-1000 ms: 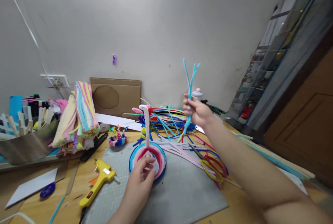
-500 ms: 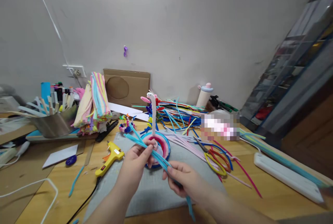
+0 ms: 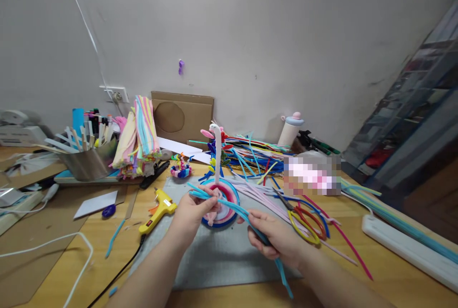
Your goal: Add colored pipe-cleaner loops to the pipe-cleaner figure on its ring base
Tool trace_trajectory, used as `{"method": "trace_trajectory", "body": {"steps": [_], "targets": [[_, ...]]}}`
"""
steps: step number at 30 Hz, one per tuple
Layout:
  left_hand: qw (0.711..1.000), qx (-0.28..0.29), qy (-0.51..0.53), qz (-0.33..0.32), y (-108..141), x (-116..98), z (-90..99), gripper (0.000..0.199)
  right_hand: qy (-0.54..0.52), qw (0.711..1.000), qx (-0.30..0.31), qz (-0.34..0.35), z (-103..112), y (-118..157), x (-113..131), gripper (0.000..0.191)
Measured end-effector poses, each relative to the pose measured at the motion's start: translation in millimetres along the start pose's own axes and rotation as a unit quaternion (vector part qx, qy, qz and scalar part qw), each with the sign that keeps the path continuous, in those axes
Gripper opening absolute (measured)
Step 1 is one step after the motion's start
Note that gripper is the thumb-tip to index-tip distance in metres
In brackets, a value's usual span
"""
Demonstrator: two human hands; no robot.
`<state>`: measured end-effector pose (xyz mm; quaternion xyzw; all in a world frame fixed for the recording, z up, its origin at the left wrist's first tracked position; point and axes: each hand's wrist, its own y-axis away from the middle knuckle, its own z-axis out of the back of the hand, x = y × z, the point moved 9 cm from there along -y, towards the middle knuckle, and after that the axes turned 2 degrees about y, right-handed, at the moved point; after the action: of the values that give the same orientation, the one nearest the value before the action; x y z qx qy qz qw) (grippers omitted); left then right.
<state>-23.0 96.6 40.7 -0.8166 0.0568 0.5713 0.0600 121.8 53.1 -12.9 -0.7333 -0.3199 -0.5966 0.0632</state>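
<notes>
While the left hand [image 3: 193,210] and right hand [image 3: 277,237], set apart, grip one blue pipe-cleaner bundle [image 3: 234,208] above a grey mat [image 3: 229,260], bare space lies toward the mat's near edge. One coiled disc [image 3: 234,194] shows behind, one glue gun [image 3: 158,215] left, one pair of scissors [image 3: 298,224] right; strands, partly covered, seem several.

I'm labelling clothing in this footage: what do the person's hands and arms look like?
The left hand and right hand are bare, without gloves; no ring, watch or bracelet shows. Both forearms are sleeveless as far as visible.
</notes>
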Motion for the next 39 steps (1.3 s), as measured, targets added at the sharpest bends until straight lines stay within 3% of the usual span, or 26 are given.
{"method": "trace_trajectory", "body": {"steps": [5,11,14,17,20,23,25,27,29,31,32,33,36,37,39], "targets": [[0.999,0.039,-0.026,0.006,-1,1,-4.5,0.025,0.014,0.999,0.034,-0.023,13,-5,-2,0.033],[0.997,-0.028,-0.024,0.07,-4,31,15.8,0.031,0.129,0.984,0.093,-0.078,10,-12,6,0.033],[0.994,-0.04,-0.041,0.093,-2,48,18.0,0.032,0.15,0.985,0.068,-0.042,-2,-24,22,0.039],[0.994,-0.035,-0.041,0.098,-1,57,14.8,0.032,0.166,0.985,0.035,0.002,-16,-41,23,0.039],[0.993,-0.069,-0.018,0.096,-2,60,20.6,0.035,0.16,0.987,-0.018,0.029,-11,-55,11,0.033],[0.991,-0.089,-0.015,0.103,-4,63,27.2,0.037,0.181,0.982,-0.058,0.014,13,-59,1,0.031],[0.99,-0.083,-0.025,0.111,-6,67,28.3,0.038,0.261,0.958,-0.111,0.034,36,-56,11,0.03],[0.99,-0.072,-0.04,0.116,-6,71,27.6,0.038,0.402,0.895,-0.174,0.089,53,-49,35,0.03],[0.99,-0.063,-0.061,0.112,-6,72,25.6,0.035,0.489,0.822,-0.247,0.158,58,-37,60,0.028],[0.99,-0.047,-0.085,0.104,-5,71,20.7,0.03,0.498,0.791,-0.273,0.226,47,-27,72,0.031],[0.99,-0.034,-0.093,0.1,-4,70,16.7,0.028,0.48,0.801,-0.255,0.249,37,-26,71,0.03],[0.99,-0.02,-0.097,0.096,-3,69,12.4,0.026,0.448,0.829,-0.217,0.255,26,-28,64,0.027],[0.992,0.009,-0.097,0.08,1,65,2.3,0.023,0.266,0.945,-0.08,0.174,-3,-42,24,0.025],[0.993,0.008,-0.1,0.069,1,62,1.6,0.022,0.212,0.963,-0.066,0.15,-8,-45,14,0.024],[0.992,-0.019,-0.115,0.043,2,55,5.6,0.022,0.168,0.972,-0.083,0.141,-10,-46,6,0.019]]}}
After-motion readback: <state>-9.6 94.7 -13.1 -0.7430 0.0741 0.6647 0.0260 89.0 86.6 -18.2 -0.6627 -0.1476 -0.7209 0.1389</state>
